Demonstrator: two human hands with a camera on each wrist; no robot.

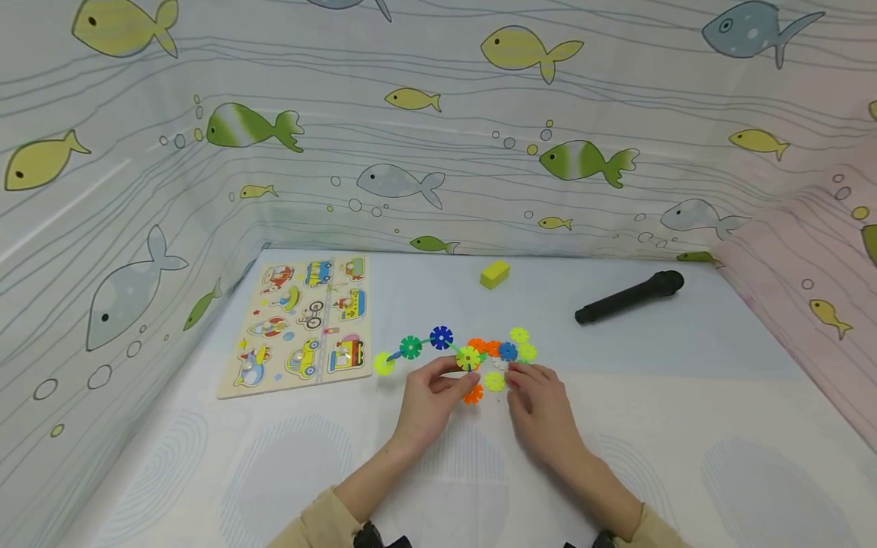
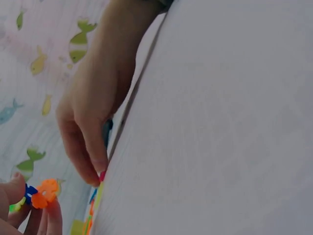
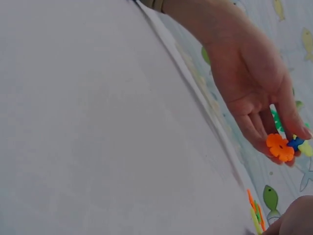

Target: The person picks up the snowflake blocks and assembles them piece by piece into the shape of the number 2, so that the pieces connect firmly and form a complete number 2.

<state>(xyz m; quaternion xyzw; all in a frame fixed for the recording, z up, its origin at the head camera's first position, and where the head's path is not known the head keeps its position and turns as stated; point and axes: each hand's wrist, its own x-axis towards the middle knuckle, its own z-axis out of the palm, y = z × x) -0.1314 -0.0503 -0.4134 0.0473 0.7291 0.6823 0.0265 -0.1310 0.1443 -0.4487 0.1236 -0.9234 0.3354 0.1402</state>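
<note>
A: Where is the snowflake-disc chain (image 1: 445, 346)?
B: Right of the puzzle board (image 1: 301, 323); left hand (image 1: 430, 396) pinches its yellow end disc.
A: The right hand (image 1: 541, 403)?
B: Fingertips together on a loose pink disc (image 2: 102, 175) beside the chain.

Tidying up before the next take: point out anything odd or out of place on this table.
The black microphone lies on its side, alone among toys. The yellow block sits apart from the snowflake discs the left hand holds. Nothing spilled or broken.

On the table (image 1: 685, 426), the puzzle board (image 1: 301, 323) lies left, microphone (image 1: 629, 297) right, snowflake discs (image 1: 473, 352) between.
</note>
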